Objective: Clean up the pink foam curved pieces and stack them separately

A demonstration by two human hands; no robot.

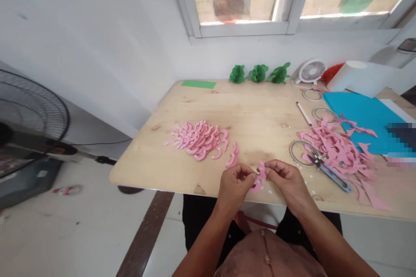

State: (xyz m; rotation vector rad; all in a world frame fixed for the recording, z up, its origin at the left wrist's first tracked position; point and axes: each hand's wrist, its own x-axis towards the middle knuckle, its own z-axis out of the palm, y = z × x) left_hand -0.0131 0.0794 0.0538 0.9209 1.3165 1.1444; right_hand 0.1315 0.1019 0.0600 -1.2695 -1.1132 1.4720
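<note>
Both hands meet at the near edge of the wooden table point(253, 112). My left hand point(234, 185) and my right hand point(286, 181) pinch the same small pink curved paper piece point(260, 174) between their fingertips, fingers closed. A short stack of similar pink pieces point(232, 157) lies just beyond my left hand. Farther left sits a heap of pink curved pieces point(199, 139).
Pink paper scraps point(339, 151) and scissors point(329, 171) lie to the right, with wire rings point(300, 152), a pen point(303, 113) and blue paper point(367, 117). Three green paper balls point(258, 73), a small white fan point(311, 71) and green sheet point(198, 84) stand at the back. A floor fan point(29, 121) stands left.
</note>
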